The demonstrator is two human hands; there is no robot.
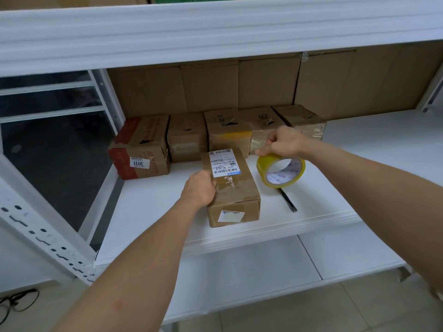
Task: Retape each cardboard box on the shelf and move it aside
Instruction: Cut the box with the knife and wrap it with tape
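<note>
— The box?
— Brown cardboard box (231,188), white label on top, old tape, on the shelf (148,212). Left hand (200,189) grips its side.
— The tape?
— Yellow tape roll (280,170) just right of the box, pinched in the right hand (284,142).

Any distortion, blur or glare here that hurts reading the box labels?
Head view: wide-angle bending curves the white metal shelf edges; light is even and soft, with no hard glare; the white shipping label on the brown cardboard box shows barcodes, but its small print is too soft to read.
</note>
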